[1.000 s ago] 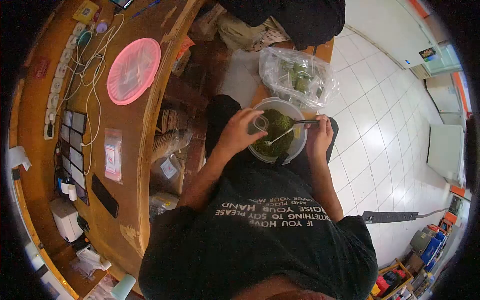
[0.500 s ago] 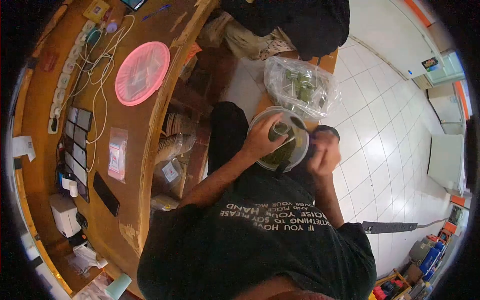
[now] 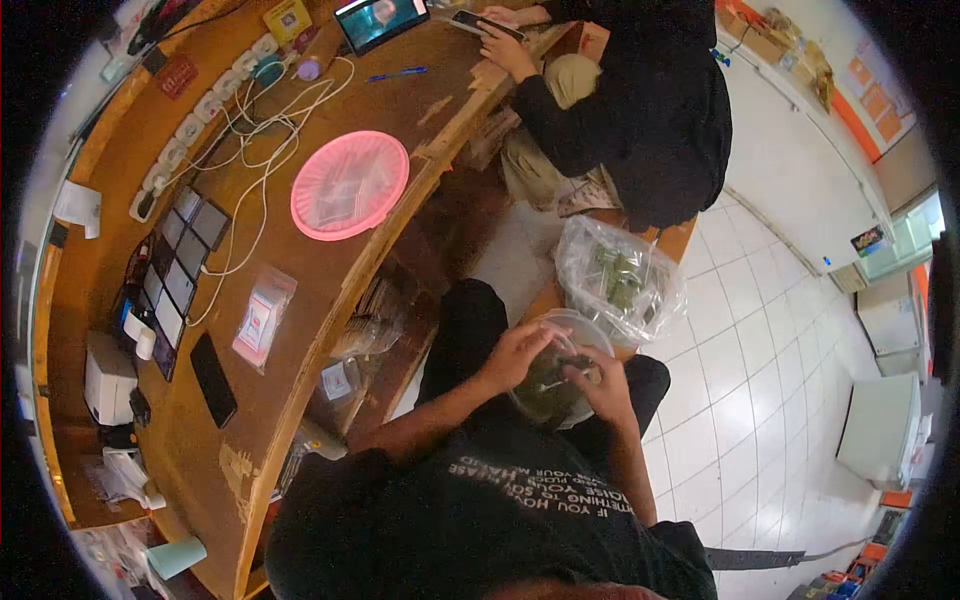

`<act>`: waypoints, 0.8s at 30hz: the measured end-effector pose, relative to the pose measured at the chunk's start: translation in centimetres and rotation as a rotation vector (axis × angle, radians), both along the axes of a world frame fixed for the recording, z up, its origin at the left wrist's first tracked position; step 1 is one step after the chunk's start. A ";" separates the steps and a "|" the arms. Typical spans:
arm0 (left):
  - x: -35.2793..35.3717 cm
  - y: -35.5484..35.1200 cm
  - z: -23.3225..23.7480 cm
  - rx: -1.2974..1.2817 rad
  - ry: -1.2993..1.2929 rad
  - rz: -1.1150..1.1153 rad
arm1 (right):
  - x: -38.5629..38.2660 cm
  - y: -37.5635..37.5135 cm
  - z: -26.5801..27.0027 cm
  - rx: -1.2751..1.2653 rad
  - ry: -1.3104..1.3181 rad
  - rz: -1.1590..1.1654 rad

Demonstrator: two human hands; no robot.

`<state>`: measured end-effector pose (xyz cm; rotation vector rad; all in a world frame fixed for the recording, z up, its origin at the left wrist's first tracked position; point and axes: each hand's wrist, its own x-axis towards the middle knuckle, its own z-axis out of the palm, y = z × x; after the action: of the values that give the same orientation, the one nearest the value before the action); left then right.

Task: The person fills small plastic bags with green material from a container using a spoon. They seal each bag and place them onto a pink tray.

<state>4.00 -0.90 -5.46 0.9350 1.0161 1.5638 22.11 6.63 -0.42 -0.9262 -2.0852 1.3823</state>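
My left hand [image 3: 515,360] is closed on a small clear plastic bag [image 3: 562,334] above a round translucent tub [image 3: 594,330]. Dark green crumbled leaf material [image 3: 543,400] lies in the tub, between my legs. My right hand [image 3: 604,390] is over the tub's right side, fingers bent together near the bag. Something dark shows by its fingertips, too small to name. Just beyond the tub rests a large clear plastic bag [image 3: 655,312] with green leafy pieces [image 3: 622,280] inside.
On the wooden desk [image 3: 330,290] at left are a pink basket [image 3: 302,200] of clear bags, a packet [image 3: 264,320], a black phone [image 3: 213,380], white cables [image 3: 262,185] and a power strip [image 3: 190,130]. Ahead sits another person [image 3: 650,110] holding a phone [image 3: 488,25].
The view has shifted, showing more of the other person. My right hand has come in from beside the tub to over it, close to my left hand. A dark spoon-like shape no longer shows clearly.
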 end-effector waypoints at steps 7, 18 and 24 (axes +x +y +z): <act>0.9 -0.1 3.5 -0.057 0.410 0.165 | -0.3 0.0 0.8 0.096 0.169 -0.150; 1.0 -0.7 5.1 -0.018 0.406 0.260 | -0.6 -0.5 1.2 0.175 0.207 -0.156; 0.7 -0.6 6.0 0.037 0.543 0.267 | -1.1 -0.4 0.9 0.066 0.256 -0.138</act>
<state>4.74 -1.51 0.50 1.3345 1.5455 1.5808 20.99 6.22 0.53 -0.8034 -1.8298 1.2796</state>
